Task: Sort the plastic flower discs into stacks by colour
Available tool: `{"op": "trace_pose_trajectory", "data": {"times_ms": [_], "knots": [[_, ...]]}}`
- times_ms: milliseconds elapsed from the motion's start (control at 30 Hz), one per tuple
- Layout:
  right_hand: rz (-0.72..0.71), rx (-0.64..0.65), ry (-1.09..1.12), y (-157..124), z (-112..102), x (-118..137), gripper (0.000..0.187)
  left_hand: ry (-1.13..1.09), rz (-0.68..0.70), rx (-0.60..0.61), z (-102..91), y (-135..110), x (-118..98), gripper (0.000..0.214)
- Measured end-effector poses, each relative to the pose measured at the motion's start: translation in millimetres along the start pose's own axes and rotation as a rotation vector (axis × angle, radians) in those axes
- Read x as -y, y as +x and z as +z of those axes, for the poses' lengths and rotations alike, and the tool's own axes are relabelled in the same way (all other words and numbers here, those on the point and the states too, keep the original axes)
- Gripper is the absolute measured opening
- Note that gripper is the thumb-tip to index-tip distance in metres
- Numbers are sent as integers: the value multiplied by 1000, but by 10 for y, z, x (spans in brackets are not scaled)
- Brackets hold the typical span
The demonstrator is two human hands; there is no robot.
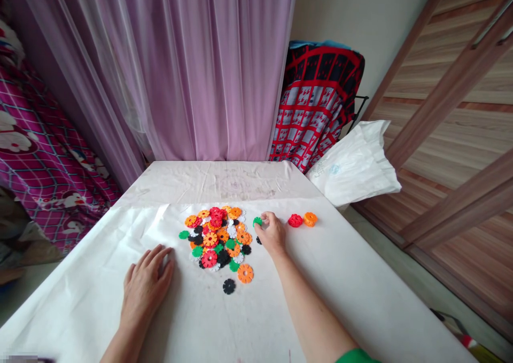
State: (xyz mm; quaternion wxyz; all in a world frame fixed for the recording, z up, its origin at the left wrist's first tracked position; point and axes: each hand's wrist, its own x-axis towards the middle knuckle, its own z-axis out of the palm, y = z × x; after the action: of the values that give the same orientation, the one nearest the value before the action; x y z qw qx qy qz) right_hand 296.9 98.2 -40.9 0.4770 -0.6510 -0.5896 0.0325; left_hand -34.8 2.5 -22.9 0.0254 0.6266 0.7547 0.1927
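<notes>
Notably, print (334,169) on the bag (364,157), centre right, is illegible; right hand (274,234) pinches green disc (257,221); left hand (147,278), lower left, rests unclenched, bare table (84,293) alongside to its edge.

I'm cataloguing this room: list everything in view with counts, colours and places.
Heaped discs: uncountable, mixed colours, table centre
Green disc: one, green, at right fingertips
Outlying discs: count unclear, red and orange, right of right hand
Table: one, white-covered, centre
Curtains: count unclear, purple, behind table
Fabrics: two, magenta left, red-black behind right
Bag: one, white, table's right edge
Wardrobe: one, brown, far right
Sleeve: one, green, lower right
Left hand: one, left of heap
Right hand: one, right of heap
</notes>
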Motion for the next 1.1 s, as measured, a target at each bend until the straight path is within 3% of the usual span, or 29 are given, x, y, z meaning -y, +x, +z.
{"op": "trace_pose_trajectory", "data": {"times_ms": [167,367,467,633,900,1000,1100], "knots": [[-5,-3,19,2,-7,-16,26,9,-8,30,-35,-2,-39,46],[-7,-27,100,-87,-115,-5,14,1,-16,40,-60,1,-58,45],[-25,32,99,-253,-228,52,12,-14,-10,21,-52,-2,-62,44],[-182,174,-40,-526,-387,249,4,-28,-9,32,-44,-8,-61,46],[-266,309,-202,-570,-408,404,12,-48,0,15,-40,-18,-63,44],[-276,281,-198,-578,-391,374,11,-49,2,14,-41,-17,-65,43],[-247,150,-153,-532,-396,266,10,-49,-5,5,-45,-19,-68,42]]}}
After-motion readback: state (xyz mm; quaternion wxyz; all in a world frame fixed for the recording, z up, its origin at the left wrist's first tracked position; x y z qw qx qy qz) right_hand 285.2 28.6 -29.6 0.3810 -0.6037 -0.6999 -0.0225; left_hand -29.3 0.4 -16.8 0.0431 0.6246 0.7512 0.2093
